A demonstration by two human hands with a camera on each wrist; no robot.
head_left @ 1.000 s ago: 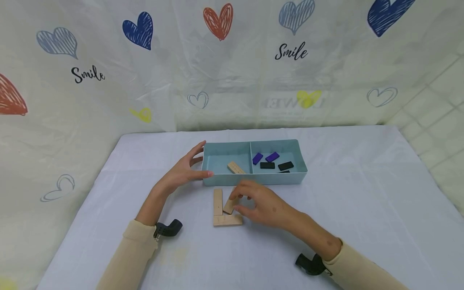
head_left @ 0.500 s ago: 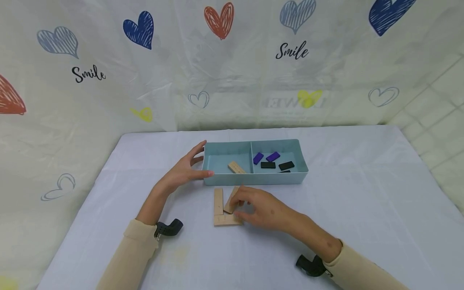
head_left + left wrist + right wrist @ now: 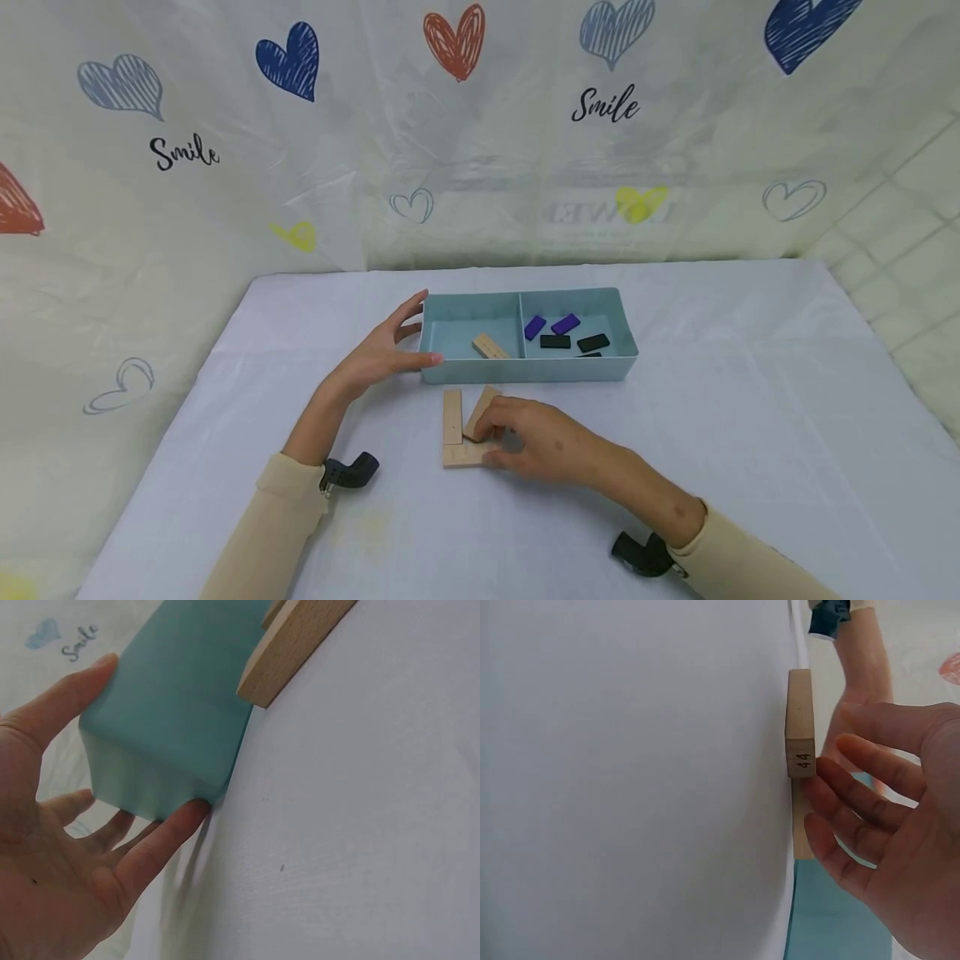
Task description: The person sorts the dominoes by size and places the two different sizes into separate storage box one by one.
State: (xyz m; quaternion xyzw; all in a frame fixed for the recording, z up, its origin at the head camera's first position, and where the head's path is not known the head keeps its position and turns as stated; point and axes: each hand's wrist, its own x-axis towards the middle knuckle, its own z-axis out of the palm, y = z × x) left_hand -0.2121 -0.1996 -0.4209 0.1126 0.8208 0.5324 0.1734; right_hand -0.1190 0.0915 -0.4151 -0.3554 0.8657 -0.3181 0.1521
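My left hand (image 3: 375, 354) holds the left end of a light blue two-part box (image 3: 525, 372), thumb over the front rim and fingers around the end wall (image 3: 150, 780). Before the box, three flat wooden blocks lie together: an upright one (image 3: 452, 417) at left, a crosswise one (image 3: 463, 456) below it, and a slanted one (image 3: 480, 408) between the upright block and my right hand (image 3: 547, 442). The right fingertips rest along the slanted block's right side, while the thumb stands apart near the crosswise block's end. The right wrist view shows "44" printed on that end (image 3: 802, 759).
The box's left compartment holds one wooden block (image 3: 489, 346). In the right one lie purple blocks (image 3: 566, 324) and black blocks (image 3: 555, 342). A white cloth (image 3: 735, 400) covers the table. Behind it hangs a sheet (image 3: 487, 167) printed with hearts.
The right hand has shifted slightly down along the slanted block, showing more of its top end. The slanted block has been set beside the upright one. The left hand and box stay put.
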